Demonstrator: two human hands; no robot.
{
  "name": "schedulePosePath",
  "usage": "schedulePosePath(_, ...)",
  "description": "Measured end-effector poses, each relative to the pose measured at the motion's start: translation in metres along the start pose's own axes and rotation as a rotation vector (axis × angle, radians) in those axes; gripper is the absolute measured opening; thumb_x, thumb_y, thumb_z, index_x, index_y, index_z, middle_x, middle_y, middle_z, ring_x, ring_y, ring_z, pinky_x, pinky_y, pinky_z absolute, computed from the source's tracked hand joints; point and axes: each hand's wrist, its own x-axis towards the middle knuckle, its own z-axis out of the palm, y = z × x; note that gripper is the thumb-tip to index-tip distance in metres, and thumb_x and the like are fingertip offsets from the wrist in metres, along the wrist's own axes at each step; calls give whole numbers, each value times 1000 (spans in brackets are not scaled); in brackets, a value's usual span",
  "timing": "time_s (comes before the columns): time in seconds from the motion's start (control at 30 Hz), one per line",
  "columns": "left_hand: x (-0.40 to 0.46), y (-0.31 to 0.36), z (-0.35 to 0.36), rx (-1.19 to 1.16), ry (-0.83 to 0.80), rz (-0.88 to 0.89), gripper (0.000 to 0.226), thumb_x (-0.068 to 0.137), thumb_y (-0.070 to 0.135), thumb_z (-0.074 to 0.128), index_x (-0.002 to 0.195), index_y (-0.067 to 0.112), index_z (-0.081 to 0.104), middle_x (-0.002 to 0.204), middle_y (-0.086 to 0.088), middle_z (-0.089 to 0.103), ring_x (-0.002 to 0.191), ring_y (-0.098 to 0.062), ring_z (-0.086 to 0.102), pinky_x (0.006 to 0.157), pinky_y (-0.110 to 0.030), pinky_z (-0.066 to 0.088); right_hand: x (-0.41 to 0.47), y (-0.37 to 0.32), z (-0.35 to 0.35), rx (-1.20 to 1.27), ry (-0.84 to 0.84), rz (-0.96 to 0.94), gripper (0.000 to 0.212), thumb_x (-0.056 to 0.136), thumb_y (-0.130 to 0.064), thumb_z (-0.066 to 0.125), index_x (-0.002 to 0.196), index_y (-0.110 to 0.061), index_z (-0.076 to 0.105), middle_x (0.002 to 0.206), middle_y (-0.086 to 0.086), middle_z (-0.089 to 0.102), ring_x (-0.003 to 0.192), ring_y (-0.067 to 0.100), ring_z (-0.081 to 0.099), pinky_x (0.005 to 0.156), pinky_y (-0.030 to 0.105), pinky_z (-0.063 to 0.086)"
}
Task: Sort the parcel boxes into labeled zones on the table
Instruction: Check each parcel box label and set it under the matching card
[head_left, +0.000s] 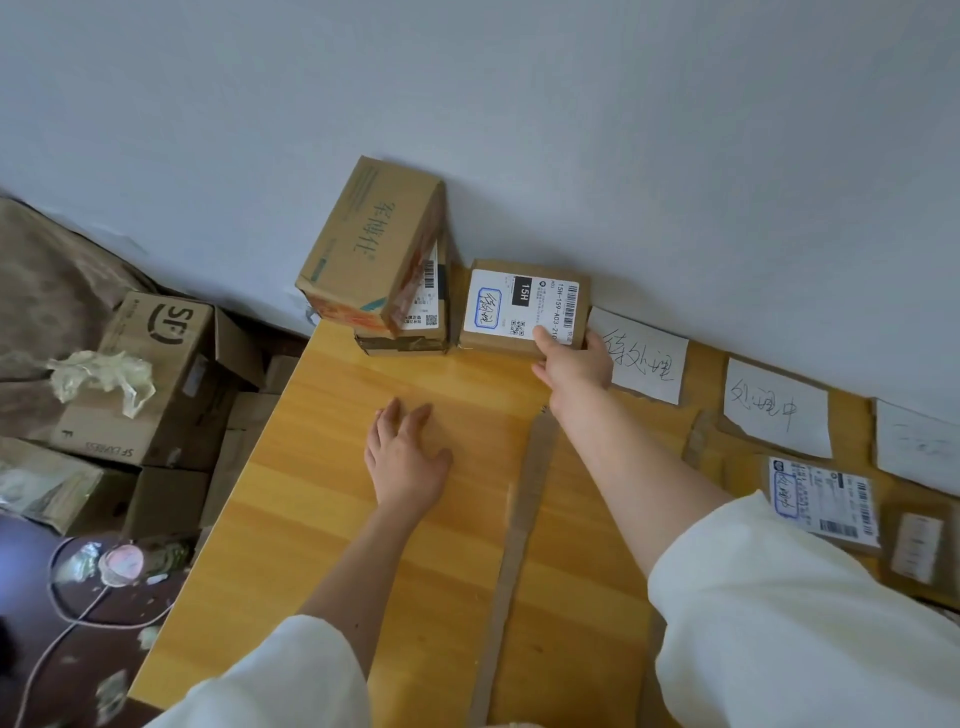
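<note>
A small brown parcel box (519, 306) with a white shipping label lies against the wall at the back of the yellow wooden table (322, 519). My right hand (574, 364) grips its near right corner, thumb on the label. My left hand (408, 457) rests flat on the table, fingers spread, holding nothing. To the left of the small parcel, a larger cardboard box (374, 244) leans on top of a flatter parcel (410, 332). Handwritten paper zone labels (647, 358) (776, 410) lie along the wall to the right. Another labelled parcel (823, 501) sits at the right.
A strip of cardboard (519, 545) runs down the table as a divider. On the floor left of the table stand an SF Express box (156, 374) and other cartons. A cable and a round pink object (122, 564) lie at the lower left.
</note>
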Motion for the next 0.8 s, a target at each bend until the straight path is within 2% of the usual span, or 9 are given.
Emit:
schedulePosePath(0.13, -1, 4, -4, -156, 31, -5, 52, 85, 24, 64, 135, 25, 51, 143, -3, 46, 135, -28, 34, 111, -43, 29, -6, -3, -13, 91, 0, -75, 33, 84, -4, 74, 112, -16, 64, 104, -2, 68, 91, 16, 67, 67, 22, 59)
schedulePosePath(0.23, -7, 12, -12, -388, 14, -20, 42, 90, 27, 59, 132, 26, 53, 130, 1, 59, 123, -24, 51, 102, -40, 42, -13, -6, -29, 75, -37, -140, 36, 85, -3, 72, 117, -15, 63, 107, -3, 67, 97, 16, 66, 75, 26, 60)
schedulePosePath(0.33, -17, 29, -24, -662, -21, -42, 39, 95, 36, 55, 133, 25, 54, 133, 5, 57, 121, -13, 52, 101, -28, 39, -21, -13, -52, 21, -142, -198, 42, 85, -4, 72, 125, -11, 61, 108, -5, 67, 98, 13, 67, 77, 27, 61)
schedulePosePath(0.37, -19, 35, -28, -760, -47, -52, 41, 94, 38, 55, 133, 26, 54, 133, 5, 57, 120, -11, 52, 104, -28, 38, -24, -16, -61, -17, -194, -218, 42, 86, -5, 72, 125, -12, 60, 108, -6, 67, 95, 11, 67, 76, 27, 61)
schedulePosePath(0.47, -26, 44, -41, -970, -171, -44, 57, 87, 47, 63, 139, 31, 47, 138, 2, 53, 127, -15, 49, 111, -38, 38, -35, -25, -91, -204, -364, -285, 46, 86, -9, 72, 129, -16, 57, 113, -8, 66, 94, 8, 68, 72, 25, 60)
schedulePosePath(0.57, -30, 46, -46, -1038, -351, 43, 79, 79, 48, 69, 147, 36, 30, 136, 0, 58, 127, -15, 52, 107, -40, 40, -47, -33, -117, -418, -488, -365, 49, 87, -17, 73, 132, -22, 58, 119, -10, 66, 91, 7, 72, 67, 24, 60)
schedulePosePath(0.67, -40, 50, -43, -1114, -453, 41, 79, 80, 37, 67, 147, 37, 25, 119, -2, 69, 117, -22, 61, 97, -44, 48, -57, -37, -132, -516, -515, -413, 47, 85, -22, 74, 129, -30, 58, 117, -16, 65, 86, 3, 72, 65, 21, 58)
schedulePosePath(0.8, -56, 50, -30, -1187, -494, -42, 79, 72, 39, 71, 141, 27, 33, 117, -9, 69, 112, -30, 63, 91, -53, 53, -65, -29, -141, -399, -473, -422, 41, 87, -21, 72, 124, -34, 59, 109, -14, 70, 86, 7, 69, 68, 18, 56)
